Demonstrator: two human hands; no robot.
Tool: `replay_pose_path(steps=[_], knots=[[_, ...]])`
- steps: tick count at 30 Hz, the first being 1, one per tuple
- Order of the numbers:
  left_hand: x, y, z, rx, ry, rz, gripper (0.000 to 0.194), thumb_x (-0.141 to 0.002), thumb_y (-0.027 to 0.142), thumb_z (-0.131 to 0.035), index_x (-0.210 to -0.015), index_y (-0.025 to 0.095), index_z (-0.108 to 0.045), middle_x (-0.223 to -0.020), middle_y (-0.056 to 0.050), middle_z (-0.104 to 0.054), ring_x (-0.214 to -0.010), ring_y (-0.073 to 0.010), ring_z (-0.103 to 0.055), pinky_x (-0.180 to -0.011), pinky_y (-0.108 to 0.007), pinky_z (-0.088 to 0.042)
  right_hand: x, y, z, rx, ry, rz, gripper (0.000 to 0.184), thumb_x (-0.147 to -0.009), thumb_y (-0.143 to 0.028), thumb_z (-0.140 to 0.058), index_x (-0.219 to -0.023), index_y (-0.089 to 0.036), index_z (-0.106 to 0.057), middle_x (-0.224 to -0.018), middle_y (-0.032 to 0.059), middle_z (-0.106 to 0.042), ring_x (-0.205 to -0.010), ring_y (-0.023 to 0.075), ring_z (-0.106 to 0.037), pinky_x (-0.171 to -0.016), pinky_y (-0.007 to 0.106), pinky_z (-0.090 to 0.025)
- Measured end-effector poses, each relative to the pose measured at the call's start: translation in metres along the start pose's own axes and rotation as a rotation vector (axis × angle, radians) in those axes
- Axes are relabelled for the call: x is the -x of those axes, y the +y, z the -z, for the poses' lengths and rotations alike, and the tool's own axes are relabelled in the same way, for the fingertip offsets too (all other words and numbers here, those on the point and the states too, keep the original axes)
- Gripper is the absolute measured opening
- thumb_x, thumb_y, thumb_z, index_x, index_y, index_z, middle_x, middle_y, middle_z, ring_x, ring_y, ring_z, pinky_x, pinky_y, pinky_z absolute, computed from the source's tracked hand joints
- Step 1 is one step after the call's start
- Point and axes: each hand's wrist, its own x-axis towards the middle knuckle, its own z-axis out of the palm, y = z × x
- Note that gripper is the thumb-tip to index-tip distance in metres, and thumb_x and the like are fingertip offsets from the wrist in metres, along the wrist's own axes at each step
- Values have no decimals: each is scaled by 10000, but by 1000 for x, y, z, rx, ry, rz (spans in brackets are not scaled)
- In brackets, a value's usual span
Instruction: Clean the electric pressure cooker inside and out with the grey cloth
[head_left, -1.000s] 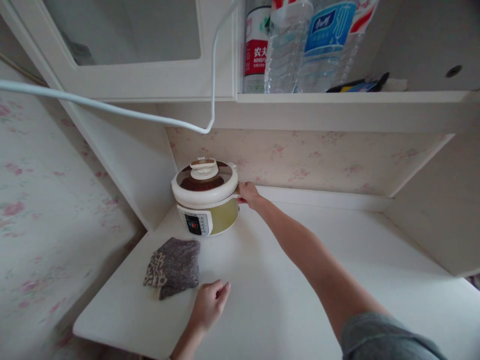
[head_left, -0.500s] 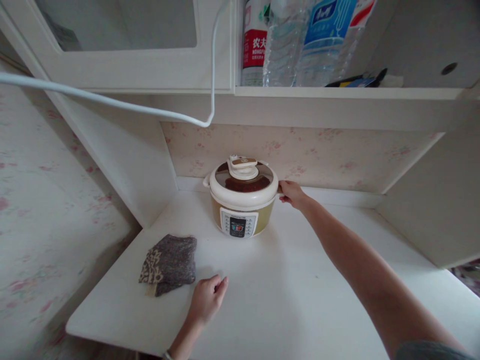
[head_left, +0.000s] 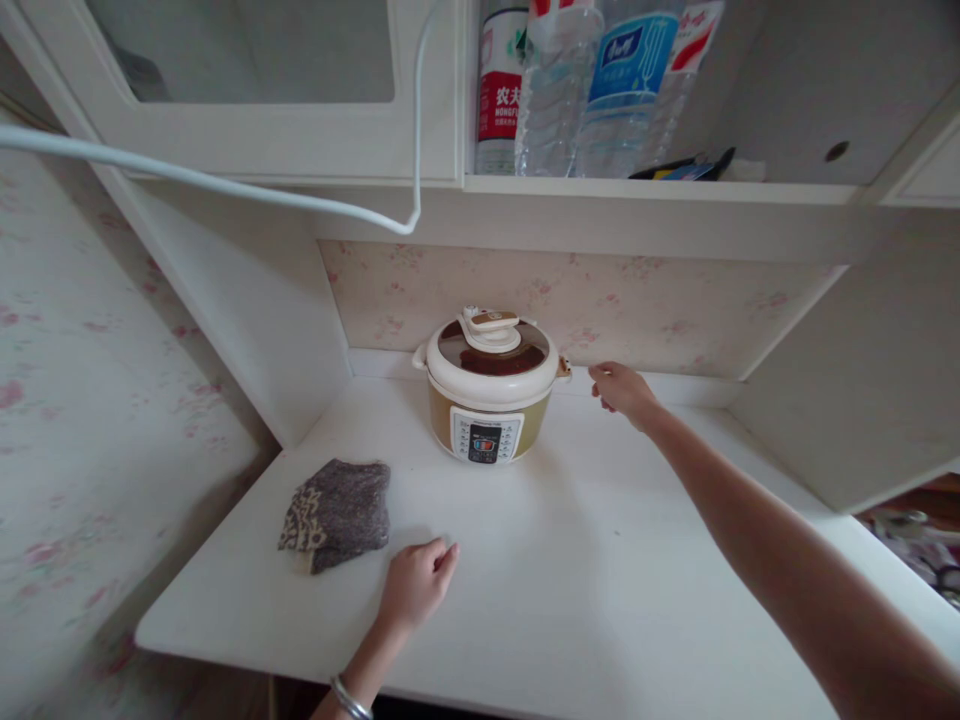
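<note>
An electric pressure cooker [head_left: 487,390], white and gold-green with a dark lid and a front control panel, stands upright at the back of the white table [head_left: 540,600]. Just off its right handle [head_left: 564,369] is my right hand [head_left: 621,390], fingers curled in, with a gap between hand and cooker; nothing shows in it. My left hand [head_left: 420,585] is a loose fist low over the table's front part, nothing visible in it. To its left lies a folded dark grey cloth [head_left: 345,515] with a pale floral pattern, apart from the hand.
Overhead, a white shelf [head_left: 675,192] bears several plastic bottles [head_left: 555,100] and a small dark packet [head_left: 690,168]. A white cable [head_left: 247,195] hangs across the upper left, before a cabinet door [head_left: 300,140]. Side panels bound the table left and right.
My right hand has let go of the cooker's right handle and drawn away to the right. My left hand stays a fist in nearly the same place. The view has shifted slightly.
</note>
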Motion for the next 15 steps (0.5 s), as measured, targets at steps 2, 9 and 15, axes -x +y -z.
replay_pose_path(steps=[2, 9, 15], knots=[[3, 2, 2, -39, -14, -23, 448, -953, 412, -393, -591, 190, -536, -522, 11, -579, -501, -110, -511, -536, -276, -198, 26, 4, 0, 67, 116, 72, 303, -860, -375, -489, -991, -171, -671, -852, 82, -666, -692, 163, -574, -645, 274, -421], [11, 6, 6, -106, -32, -114, 407, -955, 376, -396, -639, 201, -583, -569, -8, -635, -521, -127, -554, -529, -274, -213, 135, -28, -80, 106, -311, 561, 291, -908, -368, -431, -904, -214, -678, -804, 8, -686, -727, 148, -590, -674, 249, -414], [17, 4, 2, -140, -28, -149, 356, -925, 299, -433, -647, 199, -632, -606, -41, -670, -579, -165, -617, -574, -264, -346, 200, -77, -205, 209, -658, 1015, 544, -834, -474, -573, -1306, -212, -511, -1315, 108, -532, -1178, 248, -499, -989, 389, -395]])
